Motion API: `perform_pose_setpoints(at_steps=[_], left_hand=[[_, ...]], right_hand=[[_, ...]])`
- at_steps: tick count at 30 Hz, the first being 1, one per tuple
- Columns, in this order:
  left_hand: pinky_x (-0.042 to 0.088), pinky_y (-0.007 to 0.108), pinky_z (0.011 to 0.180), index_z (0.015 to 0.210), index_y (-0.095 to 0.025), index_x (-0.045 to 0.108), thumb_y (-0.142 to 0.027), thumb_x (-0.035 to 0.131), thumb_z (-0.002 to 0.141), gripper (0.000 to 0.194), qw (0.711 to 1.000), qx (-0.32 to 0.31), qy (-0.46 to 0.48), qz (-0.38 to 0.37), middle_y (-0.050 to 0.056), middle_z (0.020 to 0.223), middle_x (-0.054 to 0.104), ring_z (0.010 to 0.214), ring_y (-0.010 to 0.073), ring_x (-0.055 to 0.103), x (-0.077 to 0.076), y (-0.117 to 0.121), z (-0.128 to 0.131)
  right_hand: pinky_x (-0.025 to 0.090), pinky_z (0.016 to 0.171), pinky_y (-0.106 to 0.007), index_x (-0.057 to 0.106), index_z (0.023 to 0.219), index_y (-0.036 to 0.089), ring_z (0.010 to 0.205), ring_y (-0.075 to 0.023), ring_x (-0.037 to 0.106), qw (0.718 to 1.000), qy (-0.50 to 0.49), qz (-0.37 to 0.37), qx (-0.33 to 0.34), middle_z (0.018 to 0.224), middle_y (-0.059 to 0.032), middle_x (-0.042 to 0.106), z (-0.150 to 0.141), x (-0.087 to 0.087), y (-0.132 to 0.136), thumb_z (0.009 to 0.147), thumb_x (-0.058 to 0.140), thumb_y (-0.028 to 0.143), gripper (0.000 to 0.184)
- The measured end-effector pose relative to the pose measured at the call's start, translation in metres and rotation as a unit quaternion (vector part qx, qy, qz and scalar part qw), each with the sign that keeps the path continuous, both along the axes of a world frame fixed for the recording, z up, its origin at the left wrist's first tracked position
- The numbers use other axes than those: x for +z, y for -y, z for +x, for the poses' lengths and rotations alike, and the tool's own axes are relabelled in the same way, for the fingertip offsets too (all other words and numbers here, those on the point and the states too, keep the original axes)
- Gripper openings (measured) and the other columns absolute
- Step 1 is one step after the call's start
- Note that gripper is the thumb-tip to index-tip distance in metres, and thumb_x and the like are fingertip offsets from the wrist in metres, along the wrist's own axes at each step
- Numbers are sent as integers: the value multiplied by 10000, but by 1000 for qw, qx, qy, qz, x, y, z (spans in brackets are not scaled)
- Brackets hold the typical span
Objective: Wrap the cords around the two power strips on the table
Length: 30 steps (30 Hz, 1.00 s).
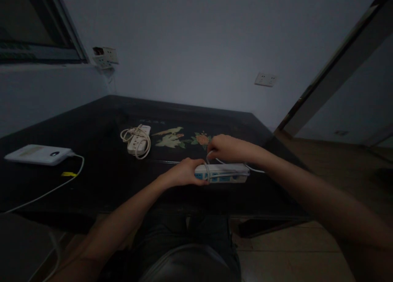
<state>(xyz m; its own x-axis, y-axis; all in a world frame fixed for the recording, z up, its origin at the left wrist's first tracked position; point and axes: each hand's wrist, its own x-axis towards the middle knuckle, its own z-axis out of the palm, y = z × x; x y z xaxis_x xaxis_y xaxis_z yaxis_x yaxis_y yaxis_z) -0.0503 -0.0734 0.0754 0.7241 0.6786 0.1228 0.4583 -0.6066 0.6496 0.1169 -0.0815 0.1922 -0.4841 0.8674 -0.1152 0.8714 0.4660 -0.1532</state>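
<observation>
A white power strip with blue sockets [225, 178] lies lengthwise near the front of the dark table. My left hand [189, 172] is closed round its left end, thumb on top and fingers below. Just above the strip, my right hand [221, 147] pinches its white cord [208, 172]. One turn of cord passes round the strip beside my left thumb, and more cord runs along its length. From under my right wrist the cord trails off to the right. Part of the strip's left end is hidden by my left hand.
A second power strip [134, 146], wrapped in its cord, lies farther back on the black table [172, 196]. At left are a white box-like device [39, 154] with a cable and a yellow scrap [68, 174]. Wall sockets [265, 79] are behind.
</observation>
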Motion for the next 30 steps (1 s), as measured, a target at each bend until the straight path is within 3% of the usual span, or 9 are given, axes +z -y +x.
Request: perform_pose_setpoints(at_steps=[5, 15, 21, 26, 30], left_hand=[[429, 259, 689, 1104, -186, 613, -470, 694, 672, 524, 1000, 12, -8, 18, 66, 943, 708, 838, 249, 659, -4, -4, -3], [445, 247, 739, 1085, -182, 604, -397, 729, 664, 489, 994, -28, 102, -34, 28, 970, 694, 858, 204, 641, -10, -8, 0], [438, 262, 736, 1116, -181, 591, -434, 719, 670, 528, 996, 4, 91, -6, 40, 963, 691, 872, 225, 644, -17, -7, 4], [433, 259, 712, 1166, -208, 578, -467, 710, 668, 576, 997, 23, 67, 17, 38, 950, 695, 858, 231, 647, -17, -10, 4], [432, 267, 683, 1183, -219, 570, -453, 704, 676, 575, 994, 80, 42, 64, 55, 947, 697, 845, 249, 651, -18, -16, 0]], right_hand=[[388, 614, -283, 744, 874, 172, 758, -222, 623, 995, 61, 74, -36, 822, -117, 695, -19, -6, 11, 826, 576, 208, 178], [326, 568, -252, 733, 830, 186, 697, -175, 598, 993, 10, 112, -26, 797, -74, 688, -6, -14, 7, 857, 538, 258, 210], [343, 585, -259, 741, 850, 204, 712, -179, 601, 992, 10, 122, -11, 801, -67, 686, -5, -16, 9, 843, 566, 257, 183], [370, 613, -279, 741, 858, 214, 721, -200, 610, 986, 70, 150, -15, 780, -73, 679, -4, -11, 14, 817, 616, 262, 140], [379, 596, -281, 714, 878, 202, 686, -203, 607, 986, 87, 142, -35, 742, -76, 665, 1, -4, 19, 823, 619, 320, 162]])
